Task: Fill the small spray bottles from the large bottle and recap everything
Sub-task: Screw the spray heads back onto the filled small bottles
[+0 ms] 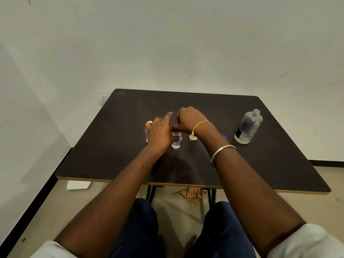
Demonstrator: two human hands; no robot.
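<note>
At the middle of the dark desk (pixel 111 146), near small spray bottle (pixel 176 144) gripped by left hand (pixel 160 135), forefinger raised, likely steadying it while curled right hand (pixel 189 120) pinches its pink cap (pixel 176 134) for screwing on. Clear, smooth plastic. Second small spray bottle (pixel 147 135) just left; large bottle (pixel 248 127), uncapped, well right.

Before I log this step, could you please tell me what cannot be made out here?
Head view:
- left small bottle, mostly behind the left hand;
- top of the middle small bottle, under the right hand pinching it;
- blue cap, largely behind the right forearm;
- label on the large bottle, too small.
</note>
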